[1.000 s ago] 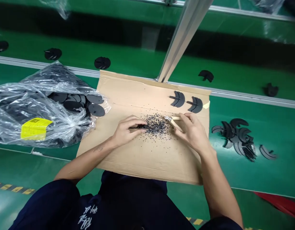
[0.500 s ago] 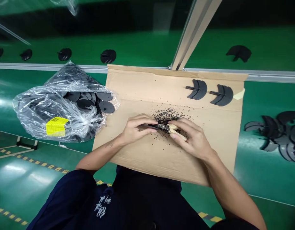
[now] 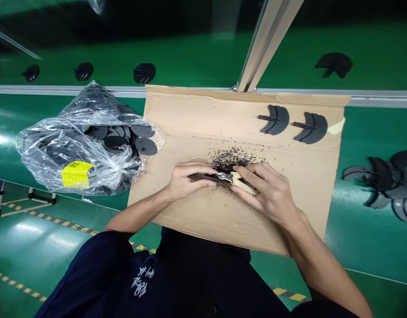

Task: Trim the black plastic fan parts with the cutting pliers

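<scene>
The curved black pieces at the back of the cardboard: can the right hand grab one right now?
Probably not without putting down the pliers the right hand holds, though nothing seems to block its way to the curved pieces.

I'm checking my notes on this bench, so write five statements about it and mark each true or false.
1. The right hand holds pliers with pale handles. True.
2. The left hand holds nothing. False: it grips a dark piece.
3. Two curved black plates lie on the cardboard. True.
4. The yellow label is stuck to the cardboard. False: it is on the plastic bag.
5. Small black bits are scattered on the cardboard. True.
</scene>
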The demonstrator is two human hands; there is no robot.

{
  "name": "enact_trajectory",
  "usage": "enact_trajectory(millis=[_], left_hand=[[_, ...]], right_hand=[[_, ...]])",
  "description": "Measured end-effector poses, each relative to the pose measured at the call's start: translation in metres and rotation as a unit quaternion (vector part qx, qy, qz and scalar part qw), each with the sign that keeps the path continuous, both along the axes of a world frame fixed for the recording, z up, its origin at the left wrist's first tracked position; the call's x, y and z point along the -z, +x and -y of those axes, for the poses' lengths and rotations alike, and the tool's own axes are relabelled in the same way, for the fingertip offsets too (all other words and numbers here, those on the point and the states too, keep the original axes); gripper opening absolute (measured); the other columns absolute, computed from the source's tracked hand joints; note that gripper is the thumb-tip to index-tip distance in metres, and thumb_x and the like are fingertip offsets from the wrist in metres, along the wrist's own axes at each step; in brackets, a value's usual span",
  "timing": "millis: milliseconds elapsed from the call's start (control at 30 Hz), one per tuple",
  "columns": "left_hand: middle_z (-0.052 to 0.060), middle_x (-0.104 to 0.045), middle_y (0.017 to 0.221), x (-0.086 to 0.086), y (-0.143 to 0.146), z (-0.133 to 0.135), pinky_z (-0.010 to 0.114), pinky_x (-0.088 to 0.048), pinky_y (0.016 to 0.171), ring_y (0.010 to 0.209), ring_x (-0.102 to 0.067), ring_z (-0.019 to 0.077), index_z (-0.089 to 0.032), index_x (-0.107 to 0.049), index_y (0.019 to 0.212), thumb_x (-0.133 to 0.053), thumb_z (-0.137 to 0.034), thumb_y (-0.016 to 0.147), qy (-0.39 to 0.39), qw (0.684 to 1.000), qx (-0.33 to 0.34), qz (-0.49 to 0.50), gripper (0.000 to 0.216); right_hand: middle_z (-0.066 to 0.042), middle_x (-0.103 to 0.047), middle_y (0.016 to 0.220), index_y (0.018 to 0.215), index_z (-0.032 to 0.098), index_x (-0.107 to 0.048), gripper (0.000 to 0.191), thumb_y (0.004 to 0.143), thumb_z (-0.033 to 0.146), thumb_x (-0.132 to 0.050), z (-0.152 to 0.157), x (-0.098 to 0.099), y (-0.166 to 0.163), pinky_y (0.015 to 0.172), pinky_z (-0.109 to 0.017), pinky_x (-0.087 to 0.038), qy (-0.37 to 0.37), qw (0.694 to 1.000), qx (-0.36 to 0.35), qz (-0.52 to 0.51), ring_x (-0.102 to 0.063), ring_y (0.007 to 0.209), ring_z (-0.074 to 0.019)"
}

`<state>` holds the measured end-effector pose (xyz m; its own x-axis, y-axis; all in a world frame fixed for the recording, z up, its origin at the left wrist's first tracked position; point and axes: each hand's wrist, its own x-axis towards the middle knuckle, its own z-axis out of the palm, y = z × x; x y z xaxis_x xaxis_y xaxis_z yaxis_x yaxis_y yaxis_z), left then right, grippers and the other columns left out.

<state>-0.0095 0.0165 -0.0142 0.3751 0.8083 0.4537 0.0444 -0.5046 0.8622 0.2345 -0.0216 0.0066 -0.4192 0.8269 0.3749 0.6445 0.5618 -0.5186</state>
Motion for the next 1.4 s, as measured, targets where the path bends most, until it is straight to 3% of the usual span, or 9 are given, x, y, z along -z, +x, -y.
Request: enact_trajectory(millis=[300, 600, 733, 900, 967, 1100, 1200, 1300, 1400], left_hand=[[0.005, -0.078, 0.084, -0.010, 0.001, -0.001, 0.024, -0.058, 0.070, 0.075, -0.071, 0.0122, -0.016, -0.076, 0.098, -0.083, -0.028, 0.081, 0.073, 0.996, -0.028, -0.041, 0.022], [0.006, -0.076, 0.093, -0.007, 0.002, -0.001, 0.030, -0.056, 0.075, 0.082, -0.066, 0.0145, -0.019, -0.073, 0.113, -0.073, -0.029, 0.091, 0.148, 0.971, -0.044, -0.181, 0.024], [0.005, -0.078, 0.093, -0.008, 0.000, -0.003, 0.031, -0.054, 0.077, 0.082, -0.067, 0.0148, -0.019, -0.075, 0.107, -0.075, -0.032, 0.090, 0.152, 0.963, -0.095, -0.200, 0.021], [0.005, -0.077, 0.088, -0.011, 0.004, 0.003, 0.024, -0.056, 0.070, 0.079, -0.071, 0.0122, -0.016, -0.072, 0.098, -0.078, -0.036, 0.087, -0.005, 0.996, -0.066, -0.066, 0.024], [0.006, -0.076, 0.089, -0.010, 0.007, 0.007, 0.025, -0.059, 0.076, 0.084, -0.073, 0.0138, -0.015, -0.069, 0.093, -0.080, -0.034, 0.085, -0.041, 0.999, -0.032, -0.010, 0.024], [0.008, -0.076, 0.093, -0.006, 0.009, 0.009, 0.028, -0.060, 0.082, 0.090, -0.073, 0.0158, -0.015, -0.067, 0.096, -0.077, -0.025, 0.088, 0.022, 0.999, 0.011, -0.036, 0.016], [0.010, -0.076, 0.098, -0.002, 0.007, 0.007, 0.029, -0.061, 0.081, 0.090, -0.073, 0.0161, -0.016, -0.070, 0.110, -0.068, -0.017, 0.093, 0.124, 0.985, 0.012, -0.121, 0.018], [0.009, -0.077, 0.098, -0.001, 0.005, 0.006, 0.028, -0.061, 0.080, 0.089, -0.073, 0.0152, -0.017, -0.070, 0.115, -0.063, -0.016, 0.095, 0.141, 0.979, 0.027, -0.144, 0.021], [0.009, -0.078, 0.097, -0.002, 0.004, 0.006, 0.027, -0.061, 0.080, 0.088, -0.074, 0.0147, -0.017, -0.071, 0.111, -0.064, -0.018, 0.095, 0.102, 0.986, 0.030, -0.125, 0.018]], right_hand=[[-0.009, -0.070, 0.092, 0.115, 0.018, -0.068, 0.024, 0.100, 0.036, -0.061, 0.002, 0.008, -0.006, 0.067, -0.032, -0.053, -0.041, 0.995, 0.042, -0.077, -0.065, 0.078, -0.0203], [-0.008, -0.069, 0.091, 0.119, 0.019, -0.069, 0.034, 0.096, 0.043, -0.064, -0.002, 0.008, -0.005, 0.069, -0.035, -0.046, 0.069, 0.988, 0.092, 0.108, -0.056, 0.080, -0.0225], [-0.009, -0.069, 0.094, 0.115, 0.019, -0.069, 0.031, 0.094, 0.042, -0.067, -0.001, 0.007, -0.003, 0.072, -0.037, -0.049, 0.010, 0.993, 0.115, 0.006, -0.060, 0.082, -0.0234], [-0.005, -0.070, 0.096, 0.110, 0.021, -0.065, 0.034, 0.087, 0.043, -0.075, 0.004, 0.004, -0.011, 0.066, -0.031, -0.051, -0.167, 0.959, 0.119, -0.193, -0.061, 0.076, -0.0184], [-0.004, -0.071, 0.098, 0.107, 0.021, -0.064, 0.029, 0.087, 0.040, -0.074, 0.008, 0.003, -0.017, 0.067, -0.031, -0.052, -0.187, 0.949, 0.102, -0.232, -0.062, 0.075, -0.0174], [-0.004, -0.070, 0.088, 0.100, 0.022, -0.064, 0.010, 0.091, 0.023, -0.069, 0.011, 0.001, -0.022, 0.067, -0.032, -0.051, -0.078, 0.970, 0.046, -0.224, -0.063, 0.074, -0.0172], [-0.006, -0.071, 0.089, 0.107, 0.021, -0.064, 0.018, 0.090, 0.017, -0.069, 0.010, -0.002, -0.020, 0.068, -0.034, -0.051, 0.015, 0.981, -0.014, -0.195, -0.065, 0.078, -0.0192], [-0.008, -0.072, 0.094, 0.113, 0.022, -0.063, 0.024, 0.090, 0.018, -0.069, 0.007, -0.006, -0.013, 0.070, -0.035, -0.054, -0.007, 0.979, -0.048, -0.199, -0.067, 0.082, -0.0205], [-0.007, -0.071, 0.096, 0.114, 0.023, -0.065, 0.024, 0.090, 0.017, -0.067, 0.004, -0.006, -0.003, 0.070, -0.035, -0.054, -0.055, 0.980, -0.007, -0.189, -0.067, 0.083, -0.0205]])
